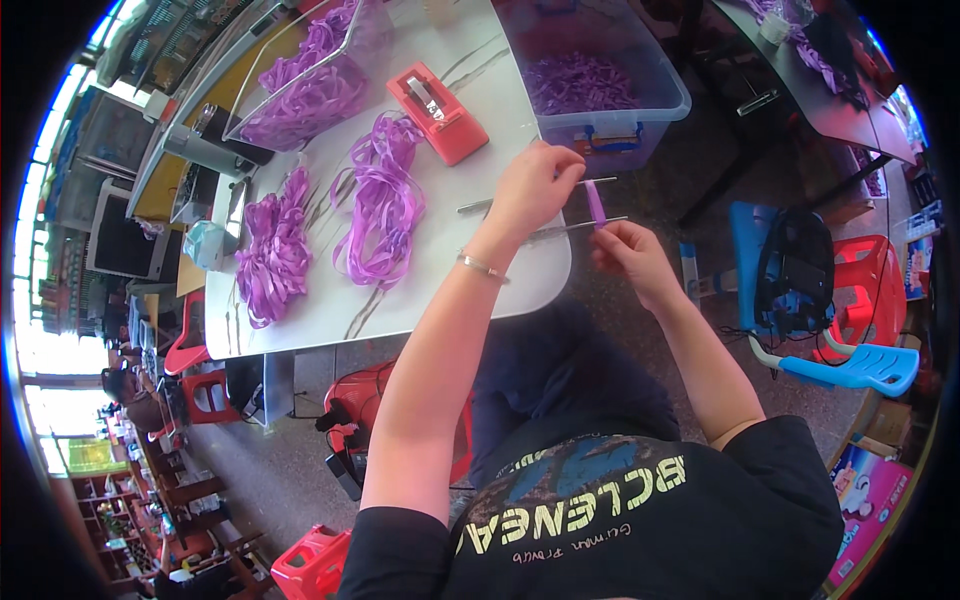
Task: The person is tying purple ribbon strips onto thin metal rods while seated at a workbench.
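Where it spans metal rods (607,180) | ribbon (596,203): purple, flat, narrow

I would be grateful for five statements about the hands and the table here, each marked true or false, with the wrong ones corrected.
1. A purple ribbon spans the gap between two metal rods. True.
2. The bracelet is on the person's right wrist. False: the bracelet is on the left wrist.
3. Two purple ribbon bundles lie on the white table. True.
4. The tape dispenser is blue. False: the tape dispenser is red.
5. The right hand rests on the tape dispenser. False: it is at the purple ribbon's lower end.
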{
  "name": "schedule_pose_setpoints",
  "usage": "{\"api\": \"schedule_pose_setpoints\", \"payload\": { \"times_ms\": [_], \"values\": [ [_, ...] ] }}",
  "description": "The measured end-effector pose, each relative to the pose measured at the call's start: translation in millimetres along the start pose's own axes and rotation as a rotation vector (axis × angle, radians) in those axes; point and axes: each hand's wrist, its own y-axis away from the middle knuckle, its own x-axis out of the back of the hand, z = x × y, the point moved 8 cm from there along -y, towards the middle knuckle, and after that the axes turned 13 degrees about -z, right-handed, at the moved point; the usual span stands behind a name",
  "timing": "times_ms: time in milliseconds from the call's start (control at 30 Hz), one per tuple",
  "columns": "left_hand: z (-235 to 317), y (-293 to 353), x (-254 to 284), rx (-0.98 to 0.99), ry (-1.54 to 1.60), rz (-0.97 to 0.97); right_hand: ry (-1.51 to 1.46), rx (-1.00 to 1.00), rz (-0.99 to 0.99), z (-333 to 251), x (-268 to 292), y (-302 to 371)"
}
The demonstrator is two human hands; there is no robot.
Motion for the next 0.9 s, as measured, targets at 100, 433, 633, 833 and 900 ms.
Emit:
{"api": "schedule_pose_setpoints", "payload": {
  "times_ms": [100, 433, 633, 833, 900],
  "values": [
    [16, 31, 16, -0.132, 0.152, 0.260, 0.003, -0.029, -0.037, -5, -3, 2],
    [27, 90, -72, 0.290, 1.621, -0.237, -0.132, -0.078, -0.134, -1, -4, 4],
    [33, 75, -93, 0.126, 2.106, -0.381, -0.141, -0.065, -0.093, -4, -4, 5],
    [35, 77, -87, 0.050, 2.068, -0.291, -0.131, -0.057, -0.104, -8, -8, 6],
    [37, 77, -87, -0.005, 2.111, -0.348, -0.127, -0.053, -0.109, -8, -7, 6]
  ]
}}
